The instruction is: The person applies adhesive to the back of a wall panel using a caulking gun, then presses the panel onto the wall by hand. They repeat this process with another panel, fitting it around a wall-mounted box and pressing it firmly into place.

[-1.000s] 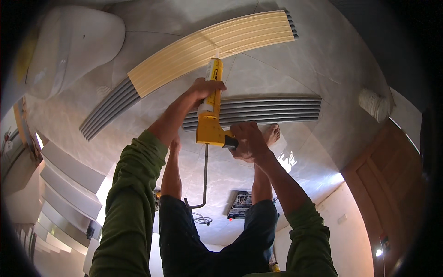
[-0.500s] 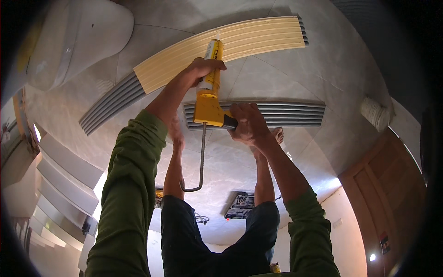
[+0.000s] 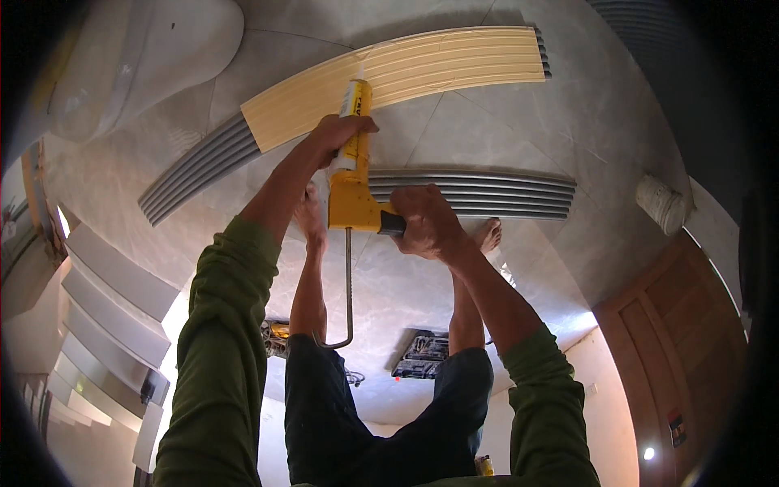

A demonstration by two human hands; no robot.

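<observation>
A yellow caulking gun (image 3: 349, 199) with a sealant tube in its barrel is in both my hands. My left hand (image 3: 345, 134) wraps round the barrel. Closed on the dark handle at its right is my right hand (image 3: 430, 219). The hooked metal rod sticks out of the back toward me. At the front, the pale nozzle overlaps a cream ribbed panel (image 3: 406, 65) in view; whether it touches, I cannot tell. That panel lies over grey ribbed strips (image 3: 199, 170) showing at its left end. Another grey fluted panel (image 3: 487, 195) lies on the floor beyond my feet.
An open dark tool case (image 3: 423, 355) lies behind my right leg, and a yellow-black power tool (image 3: 277, 334) by my left. A whitish bucket (image 3: 660, 203) lies at the right near a wooden door (image 3: 673, 341). Stairs (image 3: 114, 308) rise at left; a white rounded fixture (image 3: 178, 49) stands far left.
The caulking gun and both hands have shifted left and slightly toward me. The nozzle has moved left along the cream panel.
</observation>
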